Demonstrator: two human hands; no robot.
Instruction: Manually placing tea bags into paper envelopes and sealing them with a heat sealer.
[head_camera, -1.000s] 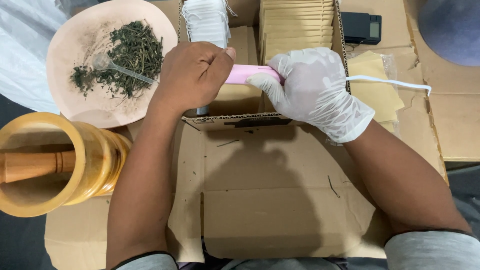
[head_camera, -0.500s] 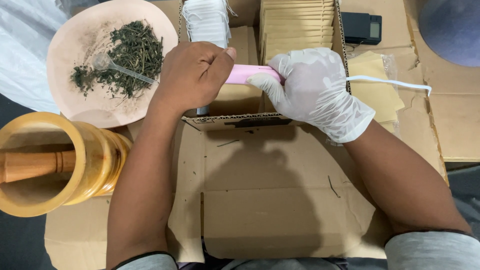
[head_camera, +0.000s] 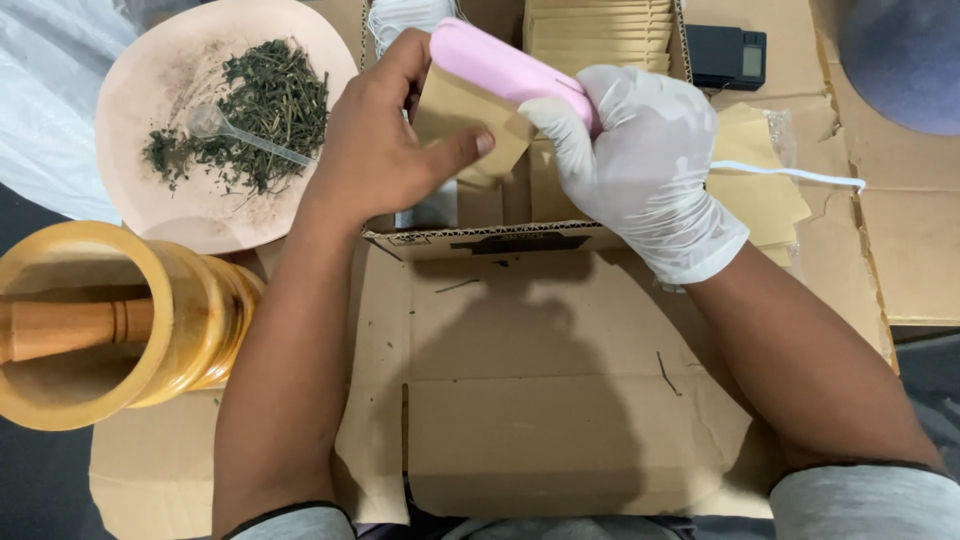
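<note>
Two hands meet over a box (head_camera: 480, 240) — the bare left hand (head_camera: 385, 150) pinches a tan bag (head_camera: 465, 120), the gloved right hand (head_camera: 640, 160) grips a pink sealer (head_camera: 500, 62) — its far end is hidden.

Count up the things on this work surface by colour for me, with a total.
Pink: 2, the round pink plate and the pink handheld sealer
Wooden yellow: 2, the wooden mortar and wooden pestle
Tan: 1, the small tan paper sachet in the bare left hand
Black: 1, the small black device
Clear: 1, the clear plastic spoon
Total: 7
</note>
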